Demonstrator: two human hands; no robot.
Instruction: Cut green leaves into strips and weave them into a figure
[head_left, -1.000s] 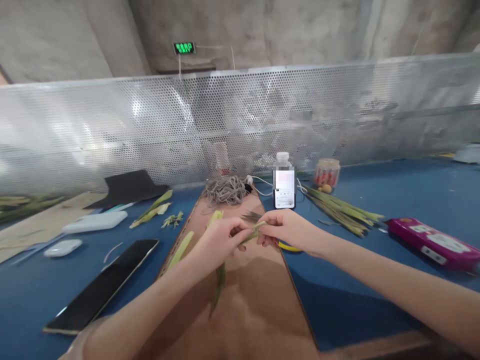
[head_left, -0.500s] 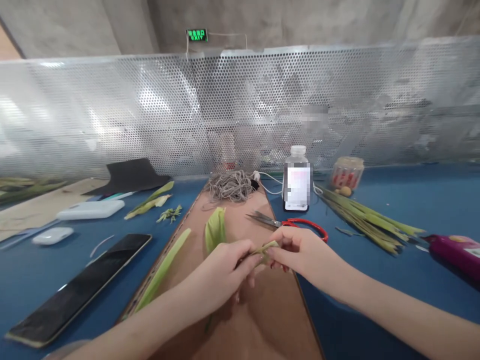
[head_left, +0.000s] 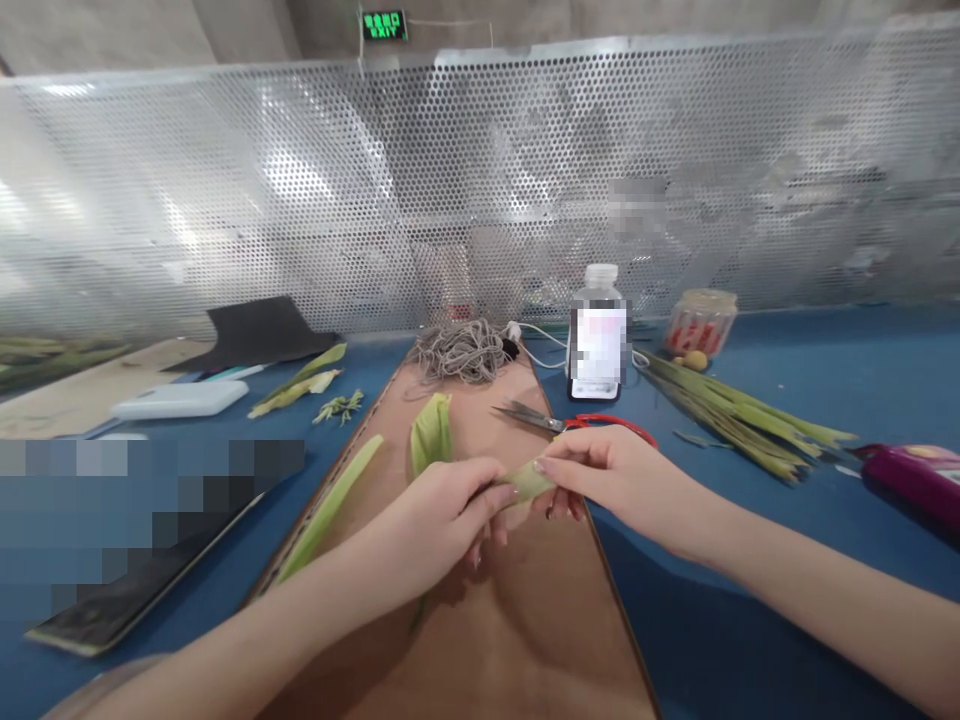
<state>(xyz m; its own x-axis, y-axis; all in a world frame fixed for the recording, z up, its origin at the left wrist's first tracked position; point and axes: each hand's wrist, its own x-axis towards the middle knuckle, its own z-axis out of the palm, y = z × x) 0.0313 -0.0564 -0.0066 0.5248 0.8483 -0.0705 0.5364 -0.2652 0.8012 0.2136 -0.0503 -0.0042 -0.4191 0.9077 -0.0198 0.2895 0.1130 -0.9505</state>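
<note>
Between my two hands, over the brown board [head_left: 517, 620], stretches a pale green strip of husk or leaf [head_left: 529, 484]. My left hand [head_left: 457, 505] pinches its left end between thumb and fingers. The right end is pinched by my right hand [head_left: 600, 470]. A folded green husk [head_left: 431, 435] lies on the board just beyond my left hand, and a long flat green leaf [head_left: 334, 505] rests along the board's left edge. Scissors with red handles [head_left: 540, 418] lie behind my right hand, which partly covers them.
A tangle of grey cord [head_left: 465, 350] sits at the board's far end. A phone [head_left: 598, 350] leans on a bottle [head_left: 601, 280]. To the right are green stalks [head_left: 727, 410], a jar [head_left: 703, 320] and a purple packet [head_left: 911, 490]. At left lies another dark phone [head_left: 165, 570].
The strip between my hands now shows as a wider, flatter piece, and my fingers have shifted on it. The whole view has tipped slightly downward.
</note>
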